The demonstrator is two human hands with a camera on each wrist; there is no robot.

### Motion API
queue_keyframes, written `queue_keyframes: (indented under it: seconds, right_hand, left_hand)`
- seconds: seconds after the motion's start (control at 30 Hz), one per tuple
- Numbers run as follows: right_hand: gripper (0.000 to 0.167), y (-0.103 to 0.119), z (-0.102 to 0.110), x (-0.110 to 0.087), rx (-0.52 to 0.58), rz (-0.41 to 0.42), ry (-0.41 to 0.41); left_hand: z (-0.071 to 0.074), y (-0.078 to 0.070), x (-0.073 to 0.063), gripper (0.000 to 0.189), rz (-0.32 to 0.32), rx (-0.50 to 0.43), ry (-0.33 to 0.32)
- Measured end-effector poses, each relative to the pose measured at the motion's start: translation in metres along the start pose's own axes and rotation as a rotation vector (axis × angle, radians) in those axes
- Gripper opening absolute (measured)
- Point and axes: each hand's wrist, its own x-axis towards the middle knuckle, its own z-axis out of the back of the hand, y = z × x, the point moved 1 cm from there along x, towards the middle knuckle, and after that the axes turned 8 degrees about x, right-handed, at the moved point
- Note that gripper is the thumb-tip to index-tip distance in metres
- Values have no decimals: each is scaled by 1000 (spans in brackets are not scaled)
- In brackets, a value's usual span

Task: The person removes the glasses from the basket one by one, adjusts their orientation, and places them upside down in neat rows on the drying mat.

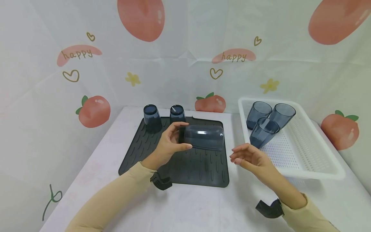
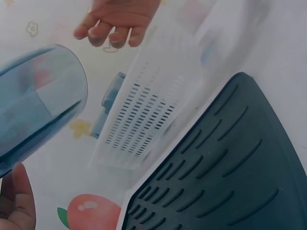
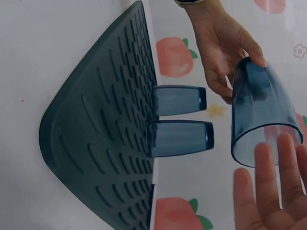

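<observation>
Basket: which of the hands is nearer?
Right. The right hand is by the basket's near left corner; the left hand is farther off to the left, above the mat, holding a glass.

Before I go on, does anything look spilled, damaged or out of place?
Nothing stands out: two blue tumblers stand mouth-down on the black drying mat; three more tumblers sit mouth-up in the white perforated basket; the left hand holds a sixth tumbler sideways. No spill or crack shows.

The white backdrop [image 1: 174, 29] reads "happy" twice, on a left pink streak [image 1: 77, 53] and a right pink streak [image 1: 233, 55].
</observation>
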Motion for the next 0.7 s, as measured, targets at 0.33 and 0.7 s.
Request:
queue_keyframes:
  seconds: [0.33,0.7]
  right_hand:
    - [29,-12,-9,-3,-110,-220,170]
    - [29,-16,-18,-5,-73,-211,199]
  left_hand:
    - [2,0,0,69,23,17,-10]
    - [0,-1,2,71,31,61,17]
